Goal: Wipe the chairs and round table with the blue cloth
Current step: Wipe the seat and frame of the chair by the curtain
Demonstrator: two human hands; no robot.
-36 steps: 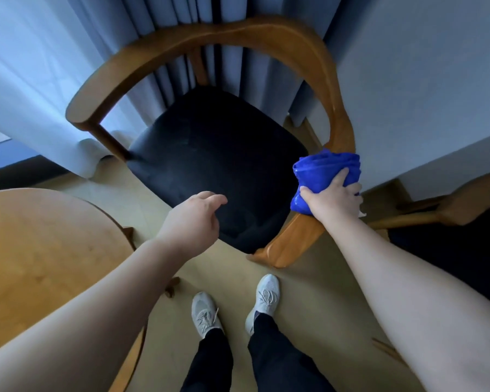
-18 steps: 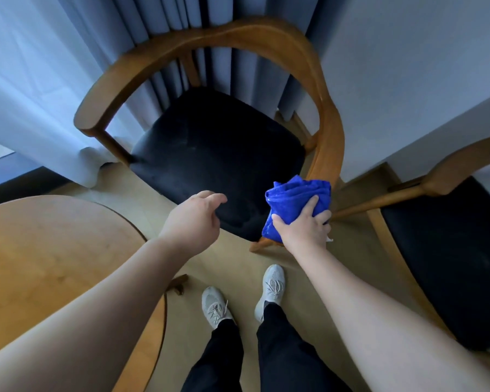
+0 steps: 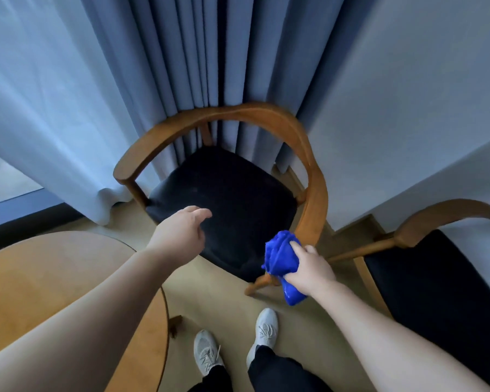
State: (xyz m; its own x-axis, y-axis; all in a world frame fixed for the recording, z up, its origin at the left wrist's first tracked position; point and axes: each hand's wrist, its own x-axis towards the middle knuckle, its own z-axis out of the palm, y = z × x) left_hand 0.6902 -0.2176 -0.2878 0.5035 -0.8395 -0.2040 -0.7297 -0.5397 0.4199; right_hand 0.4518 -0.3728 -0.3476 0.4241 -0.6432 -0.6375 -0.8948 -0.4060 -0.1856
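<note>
At the lower left lies a round light-wood counter (image 3: 54, 278), with the left forearm passing over its edge. The left hand (image 3: 181, 236) hovers above the front of the seat of a curved-back wooden armchair with a black seat (image 3: 229, 199), its fingers (image 3: 201, 215) loosely curled and holding nothing. Pleated grey-blue curtains (image 3: 181, 66) hang behind the armchair. A bunched bright blue cloth (image 3: 282, 258) sits against the front end of that chair's right armrest, gripped by the right hand (image 3: 311, 271), whose fingers (image 3: 296, 246) curl round it. Farther right stands a second wooden chair with a black seat (image 3: 436, 278).
</note>
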